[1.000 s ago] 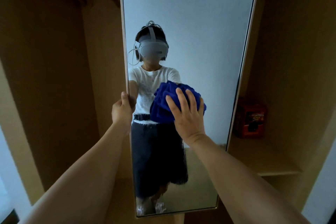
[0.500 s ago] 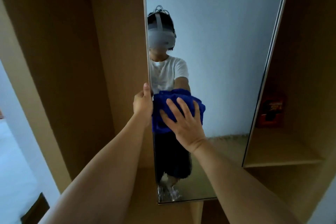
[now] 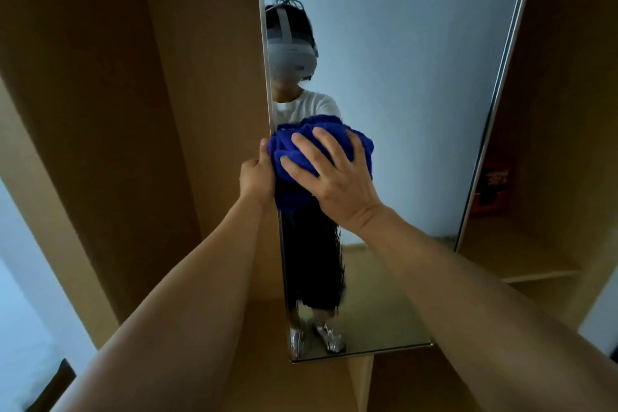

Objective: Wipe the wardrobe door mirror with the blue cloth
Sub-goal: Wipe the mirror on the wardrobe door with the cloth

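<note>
Fingers (image 3: 302, 147) of the right hand (image 3: 334, 182) are spread and nearly straight, pressing a bunched blue cloth (image 3: 357, 144) flat against the mirror (image 3: 418, 94) — the palm lies over the lower right of the bundle, and the fingertips reach its upper folds. The cloth sits at the mirror's left margin, about mid-height, with its left side touching the door edge (image 3: 264, 60). The left hand (image 3: 255, 179) grips that edge just beside the cloth: its fingers curl round the edge, out of sight behind it, and the thumb points up along the front. Both forearms extend from the lower corners of the view toward the door. The mirror fills the door of a wooden wardrobe (image 3: 117, 110) and reflects a person in a white shirt, dark skirt and a grey headset — only partly, since the left margin cuts the reflection. To the right, a red box (image 3: 491, 184) stands on a shelf (image 3: 521, 264) inside the wardrobe, well apart from the hands.
</note>
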Demonstrator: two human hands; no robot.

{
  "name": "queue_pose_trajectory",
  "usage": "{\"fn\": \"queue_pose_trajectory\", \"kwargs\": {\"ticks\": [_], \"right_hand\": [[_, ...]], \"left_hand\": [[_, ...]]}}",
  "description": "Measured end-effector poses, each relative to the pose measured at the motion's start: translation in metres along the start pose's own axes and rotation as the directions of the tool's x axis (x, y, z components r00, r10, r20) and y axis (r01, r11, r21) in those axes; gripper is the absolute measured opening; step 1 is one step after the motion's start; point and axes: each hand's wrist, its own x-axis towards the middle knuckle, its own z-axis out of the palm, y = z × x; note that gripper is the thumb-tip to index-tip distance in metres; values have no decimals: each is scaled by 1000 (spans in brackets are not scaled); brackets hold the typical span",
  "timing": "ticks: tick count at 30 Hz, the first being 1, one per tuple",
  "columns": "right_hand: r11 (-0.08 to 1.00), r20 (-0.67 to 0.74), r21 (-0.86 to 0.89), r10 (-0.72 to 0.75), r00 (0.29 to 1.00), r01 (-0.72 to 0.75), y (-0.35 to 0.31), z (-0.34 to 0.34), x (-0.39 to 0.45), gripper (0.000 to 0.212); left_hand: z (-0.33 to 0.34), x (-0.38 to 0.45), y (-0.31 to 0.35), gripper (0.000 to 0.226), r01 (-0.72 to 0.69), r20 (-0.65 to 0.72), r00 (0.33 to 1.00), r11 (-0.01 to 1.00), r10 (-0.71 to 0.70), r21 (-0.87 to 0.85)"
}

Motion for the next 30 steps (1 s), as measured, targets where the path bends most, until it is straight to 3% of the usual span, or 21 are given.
{"fn": "queue_pose_trajectory", "kwargs": {"ticks": [4,14,20,30], "right_hand": [[995,-14,50,88,996,-87,-17,1,-14,38],[993,182,81,-100,978,86,-40,13,-107,41],[977,152,98,-203,967,190,-23,7,-96,39],[989,-32,82,128,991,-125,1,-1,1,42]], "left_hand": [[1,0,-2,48,-8,-26,1000,1000,9,17],[8,-3,-9,47,-81,-92,992,995,86,54],[9,-8,-8,46,-77,-107,991,997,79,21],[5,-9,-9,36,-110,-79,991,994,109,-4]]}}
